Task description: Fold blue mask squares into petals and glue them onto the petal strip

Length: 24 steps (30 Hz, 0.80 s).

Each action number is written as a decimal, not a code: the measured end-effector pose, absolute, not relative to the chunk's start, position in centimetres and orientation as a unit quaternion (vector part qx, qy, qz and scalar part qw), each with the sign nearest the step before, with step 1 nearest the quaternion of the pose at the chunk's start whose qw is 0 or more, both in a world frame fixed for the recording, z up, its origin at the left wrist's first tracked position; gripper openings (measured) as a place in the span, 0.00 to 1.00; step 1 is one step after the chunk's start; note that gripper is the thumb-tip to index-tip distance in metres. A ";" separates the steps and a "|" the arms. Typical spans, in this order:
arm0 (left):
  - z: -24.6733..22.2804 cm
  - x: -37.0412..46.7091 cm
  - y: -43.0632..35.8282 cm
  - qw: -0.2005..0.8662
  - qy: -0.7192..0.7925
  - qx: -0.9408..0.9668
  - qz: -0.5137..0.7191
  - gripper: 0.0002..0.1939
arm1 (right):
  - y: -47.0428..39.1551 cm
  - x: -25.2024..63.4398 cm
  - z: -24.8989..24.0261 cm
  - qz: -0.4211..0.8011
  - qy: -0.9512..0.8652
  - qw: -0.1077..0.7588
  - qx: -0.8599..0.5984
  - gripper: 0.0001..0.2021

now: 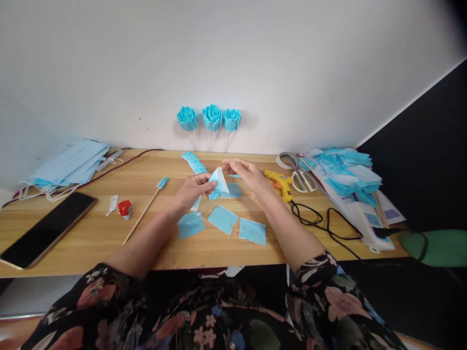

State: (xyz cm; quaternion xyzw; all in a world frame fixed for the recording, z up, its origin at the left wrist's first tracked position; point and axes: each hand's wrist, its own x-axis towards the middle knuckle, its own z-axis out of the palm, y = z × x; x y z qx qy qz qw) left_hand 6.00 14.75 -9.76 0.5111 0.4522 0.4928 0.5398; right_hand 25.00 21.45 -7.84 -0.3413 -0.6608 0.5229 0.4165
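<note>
My left hand (197, 190) pinches a folded piece of light blue and white mask fabric (220, 182) between thumb and fingers above the table. Just right of the fabric, my right hand (245, 175) hovers with its fingers loosely bent and apart, seemingly holding nothing. Cut blue fabric rectangles lie below the hands: a left one (191, 224), a middle one (223, 219) and a right one (252, 231). Another blue rectangle (232, 190) sits partly hidden behind the held piece. Beyond my left hand is a crinkled blue strip (194, 162).
Three blue fabric roses (212, 117) on sticks lean against the wall. At left are masks (71, 163), a phone (49, 229), a red crumpled item (124, 209) and a blue-tipped stick (146, 209). Rightward lie a yellow glue gun (281, 183), scissors (304, 181), fabric scraps (343, 170) and a power strip (370, 226).
</note>
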 end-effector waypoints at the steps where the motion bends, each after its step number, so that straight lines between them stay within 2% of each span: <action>1: -9.7 6.0 14.7 0.542 0.450 0.517 0.485 0.16 | 21.3 24.9 -7.8 0.525 -0.666 0.407 -0.340 0.20; 7: -9.6 6.2 14.7 0.563 0.449 0.534 0.442 0.16 | 20.9 24.5 -7.8 0.509 -0.697 0.366 -0.348 0.14; 16: -9.9 6.1 14.5 0.555 0.462 0.523 0.453 0.24 | 20.9 24.3 -7.8 0.517 -0.683 0.386 -0.342 0.11; 21: -10.0 6.2 14.7 0.547 0.496 0.510 0.442 0.18 | 21.0 24.2 -8.0 0.511 -0.689 0.390 -0.336 0.14; 24: -9.8 6.2 14.7 0.550 0.508 0.490 0.447 0.16 | 21.3 24.5 -8.2 0.510 -0.682 0.399 -0.342 0.19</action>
